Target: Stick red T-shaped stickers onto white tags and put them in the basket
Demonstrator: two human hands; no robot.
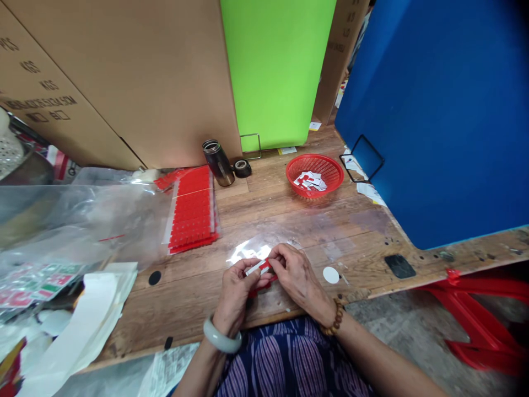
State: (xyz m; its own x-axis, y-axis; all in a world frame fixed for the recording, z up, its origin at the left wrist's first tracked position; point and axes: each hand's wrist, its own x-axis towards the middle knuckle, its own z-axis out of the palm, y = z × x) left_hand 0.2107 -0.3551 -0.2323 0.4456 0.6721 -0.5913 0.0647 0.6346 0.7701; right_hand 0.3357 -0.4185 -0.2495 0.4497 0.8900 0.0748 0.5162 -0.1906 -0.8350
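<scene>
Near the table's front edge, my left hand [236, 292] pinches a small white card with red on it [254, 268] between thumb and fingers. My right hand [294, 275] is closed at the card's other end, its thumb and forefinger on the red part. Under the hands lies some red material [261, 288], mostly covered by my fingers. A red mesh basket [292, 181] at the back right holds several similar white and red pieces [309, 181]. To the left lies a stack of red perforated sheets [192, 209].
A dark open flask [219, 164] stands beside its black lid [242, 168]. Behind are cardboard boxes [165, 71], a green board [276, 71] and a blue board [446, 121]. Clear plastic bags [115, 215] and white paper strips [91, 309] cover the left side. A red stool [463, 309] stands right.
</scene>
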